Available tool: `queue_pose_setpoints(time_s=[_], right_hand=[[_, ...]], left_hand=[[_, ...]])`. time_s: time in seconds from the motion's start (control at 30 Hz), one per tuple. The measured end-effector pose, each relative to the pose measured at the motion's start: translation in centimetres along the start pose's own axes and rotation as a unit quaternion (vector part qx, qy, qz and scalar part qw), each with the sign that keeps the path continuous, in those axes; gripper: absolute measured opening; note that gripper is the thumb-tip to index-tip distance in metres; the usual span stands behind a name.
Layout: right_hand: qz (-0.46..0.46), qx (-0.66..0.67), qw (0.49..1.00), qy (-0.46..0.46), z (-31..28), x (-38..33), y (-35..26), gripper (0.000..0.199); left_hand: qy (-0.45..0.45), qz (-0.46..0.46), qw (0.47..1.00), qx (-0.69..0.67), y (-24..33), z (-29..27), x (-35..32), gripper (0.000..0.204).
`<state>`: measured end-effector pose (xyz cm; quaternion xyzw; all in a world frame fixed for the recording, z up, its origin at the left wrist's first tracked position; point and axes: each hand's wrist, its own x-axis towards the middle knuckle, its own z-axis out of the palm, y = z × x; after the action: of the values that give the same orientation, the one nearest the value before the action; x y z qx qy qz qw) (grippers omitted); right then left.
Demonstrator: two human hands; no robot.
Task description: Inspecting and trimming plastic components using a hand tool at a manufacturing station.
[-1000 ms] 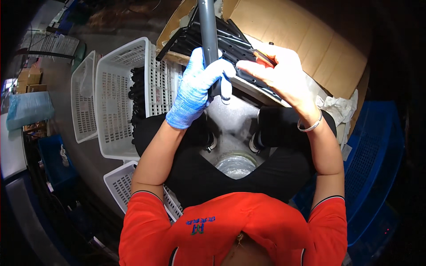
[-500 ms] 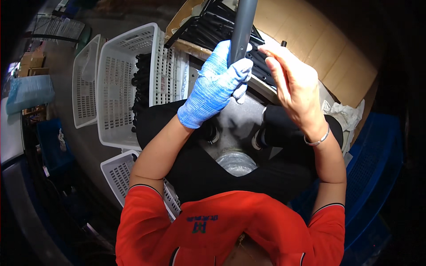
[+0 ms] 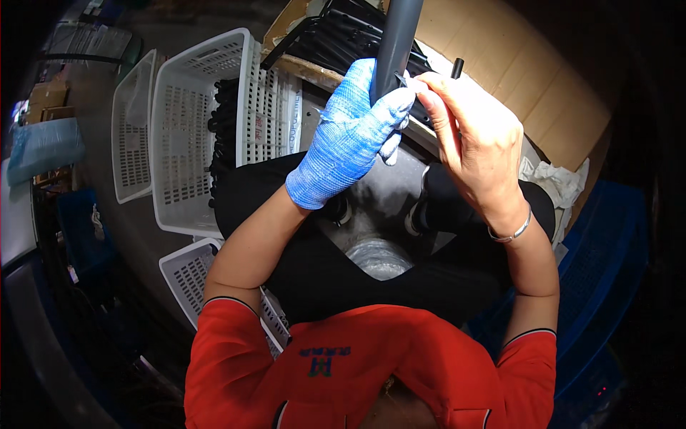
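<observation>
My left hand (image 3: 350,132), in a blue knit glove, is wrapped around the lower end of a dark grey tube (image 3: 399,43) that slants up out of the top of the view. My bare right hand (image 3: 480,132), with a silver bangle at the wrist, pinches thumb and forefinger together beside the tube. A small dark pointed piece (image 3: 401,79) shows between those fingertips and the tube's side; its kind is too small to make out. The tube's bottom end is hidden in the glove.
Beyond my hands an open cardboard box (image 3: 514,64) holds several black tubular parts (image 3: 336,43). White perforated baskets (image 3: 182,136) stand at the left, one with black pieces (image 3: 225,129). Crumpled white cloth (image 3: 561,182) and blue crates (image 3: 607,243) are at the right.
My right fingertips have moved left, up to the tube, and the small dark piece now shows there. My left hand keeps its hold on the tube and has barely shifted.
</observation>
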<state>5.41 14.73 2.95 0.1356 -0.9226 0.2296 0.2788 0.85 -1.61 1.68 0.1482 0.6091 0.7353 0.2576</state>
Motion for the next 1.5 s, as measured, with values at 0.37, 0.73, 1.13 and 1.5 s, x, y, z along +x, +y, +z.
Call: queue_pose_setpoints(time_s=[0.37,0.73,1.13,1.5], right_hand=[[0.020,-0.027,0.999,-0.031,-0.3,-0.1,-0.5,0.017],[0.067,0.007,0.997,-0.043,-0.3,-0.3,-1.2,0.017],[0.063,-0.002,0.998,-0.026,0.2,-0.6,-1.4,0.018],[0.045,-0.039,0.998,-0.018,0.3,-0.7,-1.5,0.020]], left_hand=[[0.021,0.054,0.995,0.077,-0.8,0.1,0.1,0.029],[0.029,-0.003,0.999,-0.027,-0.7,0.5,0.0,0.028],[0.025,0.050,0.996,0.073,-1.1,0.4,-0.3,0.022],[-0.016,0.061,0.997,0.054,-1.1,0.1,-0.4,0.021]])
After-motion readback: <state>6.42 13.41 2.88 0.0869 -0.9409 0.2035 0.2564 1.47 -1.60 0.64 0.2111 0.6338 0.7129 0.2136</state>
